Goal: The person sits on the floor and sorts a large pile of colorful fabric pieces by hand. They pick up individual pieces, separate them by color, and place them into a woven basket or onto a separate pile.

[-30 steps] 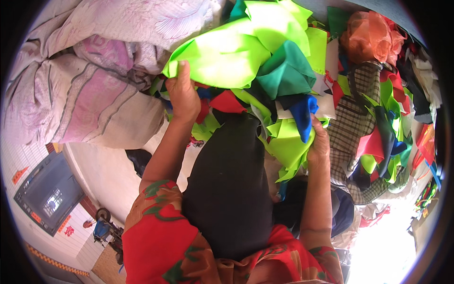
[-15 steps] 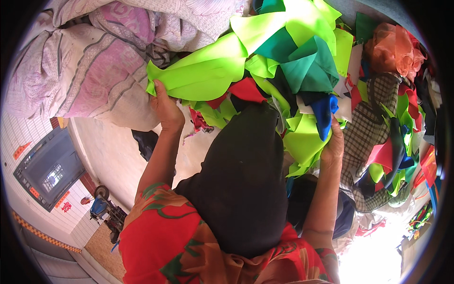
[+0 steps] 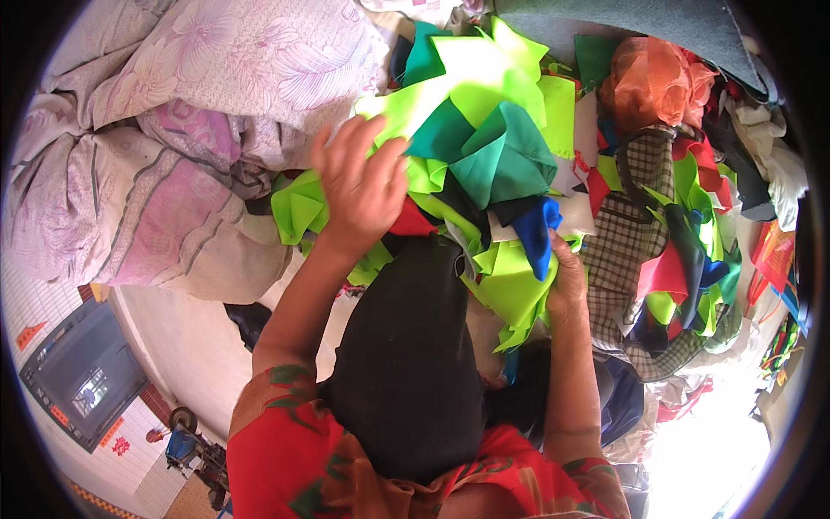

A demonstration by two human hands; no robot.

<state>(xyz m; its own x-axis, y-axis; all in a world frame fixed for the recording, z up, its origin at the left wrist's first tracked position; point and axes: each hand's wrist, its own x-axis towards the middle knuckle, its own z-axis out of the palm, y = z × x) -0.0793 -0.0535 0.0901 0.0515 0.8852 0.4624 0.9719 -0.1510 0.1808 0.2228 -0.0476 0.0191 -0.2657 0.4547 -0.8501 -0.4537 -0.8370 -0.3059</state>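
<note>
Lime-green thin fabric scraps [image 3: 510,281], one layered bunch at the right hand [image 3: 566,275]; layers overlap, exact count can't be told. Hands: two, both bare.

Right grip: thumb on the near face at the bunch's right edge, other fingers mostly hidden behind, scraps pinched between. Bunch sits just left of this grip. Look: bright, smooth, matte, folded over itself, edges cut jagged, pointed tips hanging below the grip.

Left hand [image 3: 363,182]: fingers spread, motion-blurred, over the heap; whether the fingertips touch cloth, can't tell.

Around the left hand: one large lime-green fabric sheet [image 3: 497,82] beyond it to the right, glaring in the light; one crumpled lime-green fabric piece [image 3: 298,208] just left; one red flat fabric piece [image 3: 413,218] just right of the wrist.

Between the hands: one folded teal-green fabric piece [image 3: 510,160], up and left of the right grip. One royal-blue folded fabric piece [image 3: 538,238], pointed end down, just left of the right thumb, lying on the bunch.

Right of the right grip: one brown-and-white checked cloth [image 3: 622,251]; farther up, one orange translucent bundle [image 3: 648,82]. Below and between the hands: one black smooth cloth [image 3: 406,363] over the lap.
</note>
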